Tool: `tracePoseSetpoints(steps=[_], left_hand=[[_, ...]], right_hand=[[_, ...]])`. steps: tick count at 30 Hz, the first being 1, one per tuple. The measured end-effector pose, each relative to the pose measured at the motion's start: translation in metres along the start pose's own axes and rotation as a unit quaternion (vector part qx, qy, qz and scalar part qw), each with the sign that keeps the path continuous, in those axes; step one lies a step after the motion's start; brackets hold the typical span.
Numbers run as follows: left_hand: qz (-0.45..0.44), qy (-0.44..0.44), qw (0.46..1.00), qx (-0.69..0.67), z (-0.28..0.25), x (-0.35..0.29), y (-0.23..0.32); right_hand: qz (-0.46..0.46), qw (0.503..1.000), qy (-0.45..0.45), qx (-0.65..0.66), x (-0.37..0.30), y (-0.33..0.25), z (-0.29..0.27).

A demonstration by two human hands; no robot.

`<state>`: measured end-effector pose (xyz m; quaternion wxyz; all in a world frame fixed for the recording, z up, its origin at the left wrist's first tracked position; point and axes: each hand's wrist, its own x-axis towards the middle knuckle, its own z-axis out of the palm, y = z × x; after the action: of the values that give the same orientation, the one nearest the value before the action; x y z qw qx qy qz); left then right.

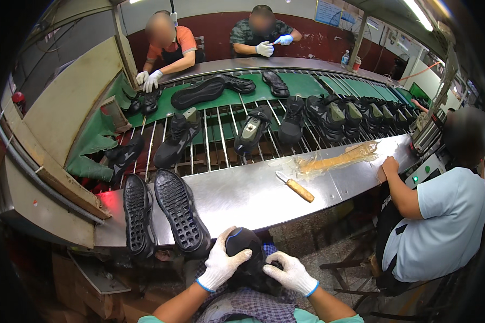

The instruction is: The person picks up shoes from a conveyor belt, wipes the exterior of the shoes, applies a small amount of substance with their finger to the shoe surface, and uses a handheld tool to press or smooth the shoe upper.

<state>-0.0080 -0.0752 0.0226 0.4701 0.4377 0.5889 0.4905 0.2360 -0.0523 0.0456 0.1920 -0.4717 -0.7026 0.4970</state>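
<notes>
A black shoe [245,247] with a thin blue line at its edge rests over my lap. My left hand [222,262], in a white glove, grips its left side with the thumb across the top. My gloved right hand [292,274] pinches the dark material on the other side; its fingertips are partly hidden. On the metal ledge ahead, to the left, two black shoe soles [182,212] lie side by side, cupped tread visible. A knife [298,190] with a wooden handle lies on the ledge to the right of them.
Beyond the metal ledge [231,202], a conveyor of rods and green belt carries several black shoes [178,137] and soles. Brown tape [337,159] covers part of the ledge. Two gloved co-workers stand across the line. A person in a light blue shirt [442,223] sits at my right.
</notes>
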Motion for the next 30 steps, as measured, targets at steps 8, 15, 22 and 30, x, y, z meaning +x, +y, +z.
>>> tracePoseSetpoints(steps=[8,15,22,30], left_hand=[[-0.031,0.012,0.999,-0.012,-0.006,0.004,0.005],[-0.037,0.000,0.999,-0.020,-0.009,0.008,-0.003],[-0.027,-0.001,0.999,-0.022,-0.013,0.004,-0.011],[-0.048,-0.004,0.999,-0.011,-0.017,0.006,-0.011]], right_hand=[[-0.039,0.994,-0.002,-0.102,0.036,-0.026,-0.032],[-0.101,0.979,0.077,-0.159,0.104,-0.032,-0.067],[-0.128,0.976,0.073,-0.163,0.154,-0.047,-0.081],[-0.116,0.984,0.071,-0.115,0.223,-0.034,-0.072]])
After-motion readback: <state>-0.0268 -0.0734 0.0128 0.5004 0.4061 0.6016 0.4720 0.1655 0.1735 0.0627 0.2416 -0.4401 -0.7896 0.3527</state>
